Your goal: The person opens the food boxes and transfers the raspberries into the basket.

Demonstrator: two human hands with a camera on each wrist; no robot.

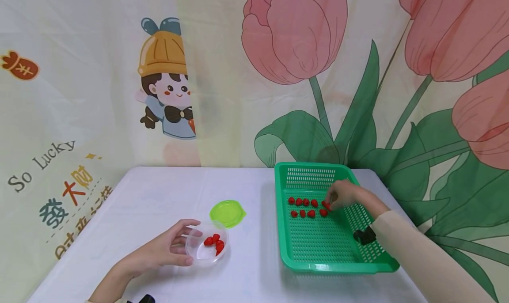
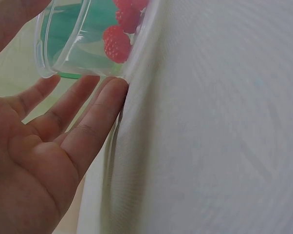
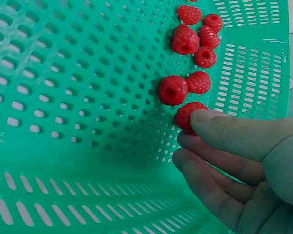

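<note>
My left hand (image 1: pixel 165 247) holds a clear round plastic tub (image 1: pixel 195 251) from its left side, thumb in front and fingers behind. Several red raspberries (image 1: pixel 215 237) lie in the tub. In the left wrist view, fingertips (image 2: pixel 118 84) touch its wall. Over the green basket (image 1: pixel 284 241), my right hand (image 1: pixel 343 194) pinches a raspberry (image 3: pixel 184 118) between thumb and fingers, at the right end of the back row. More raspberries (image 1: pixel 306 202) form two rows on the basket floor. The right wrist view shows the pinched raspberry close to its neighbours.
A bright green lid (image 1: pixel 227 213) lies on the white table (image 1: pixel 248 250) behind the tub. The basket has raised, slotted walls. Behind the table hangs a printed cloth (image 1: pixel 222 95) with tulips and a cartoon figure. A black strap piece (image 1: pixel 364 236) shows by the right wrist.
</note>
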